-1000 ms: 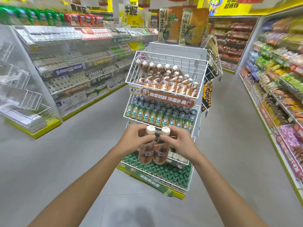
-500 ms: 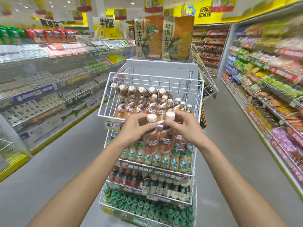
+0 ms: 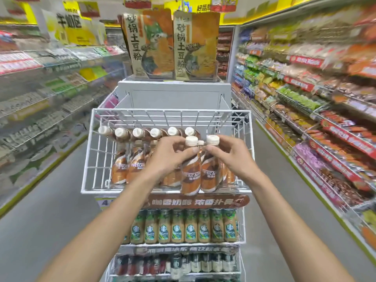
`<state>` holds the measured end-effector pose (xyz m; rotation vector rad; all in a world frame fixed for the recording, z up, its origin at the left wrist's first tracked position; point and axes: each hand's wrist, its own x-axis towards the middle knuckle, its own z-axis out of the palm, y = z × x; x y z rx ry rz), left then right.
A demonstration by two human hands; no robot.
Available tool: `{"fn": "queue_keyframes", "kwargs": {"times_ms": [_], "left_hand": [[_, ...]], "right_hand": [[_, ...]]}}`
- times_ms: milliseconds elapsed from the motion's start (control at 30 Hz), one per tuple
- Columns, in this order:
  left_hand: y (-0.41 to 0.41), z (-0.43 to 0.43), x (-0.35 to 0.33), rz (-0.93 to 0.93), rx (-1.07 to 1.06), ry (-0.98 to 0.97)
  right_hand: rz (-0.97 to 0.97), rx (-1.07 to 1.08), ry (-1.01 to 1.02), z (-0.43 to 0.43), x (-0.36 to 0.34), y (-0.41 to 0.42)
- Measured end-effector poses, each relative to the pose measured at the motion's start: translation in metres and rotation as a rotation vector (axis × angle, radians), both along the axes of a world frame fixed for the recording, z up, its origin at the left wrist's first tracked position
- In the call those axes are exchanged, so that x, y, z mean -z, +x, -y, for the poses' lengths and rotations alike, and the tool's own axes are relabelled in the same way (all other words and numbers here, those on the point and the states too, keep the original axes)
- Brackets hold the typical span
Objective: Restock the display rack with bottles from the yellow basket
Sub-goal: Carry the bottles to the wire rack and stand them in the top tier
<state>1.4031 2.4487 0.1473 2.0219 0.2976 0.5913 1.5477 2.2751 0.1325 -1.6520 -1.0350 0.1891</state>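
Two brown coffee bottles with cream caps stand side by side, held upright at the front right of the rack's top white wire basket. My left hand grips the left bottle by its neck. My right hand grips the right bottle the same way. Both bottles hang over the basket's front rail. Several matching bottles lean in rows inside the basket, mostly at the left and back. The yellow basket is out of view.
Below the top basket, a tier of green-labelled bottles and a tier of darker bottles fill the display rack. Two orange product boards stand on its top. Stocked store shelves line the aisle on both sides.
Both hands have carried the two bottles upward, from in front of the lower tiers to the top wire basket. The view has moved closer to the rack and tilted up.
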Motion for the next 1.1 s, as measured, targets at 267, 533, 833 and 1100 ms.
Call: {"fn": "queue_keyframes", "kwargs": {"times_ms": [267, 533, 833, 1100], "left_hand": [[0.019, -0.012, 0.000, -0.137, 0.053, 0.029], [0.024, -0.040, 0.004, -0.200, -0.020, -0.047], [0.017, -0.055, 0.003, -0.192, -0.036, -0.161], [0.007, -0.099, 0.008, -0.245, -0.157, -0.074]], "right_hand": [[0.031, 0.192, -0.119, -0.007, 0.013, 0.005], [-0.071, 0.147, -0.153, -0.028, 0.020, 0.024], [-0.115, 0.025, -0.144, -0.024, 0.030, 0.038], [-0.072, 0.046, -0.089, -0.026, 0.037, 0.037]]}}
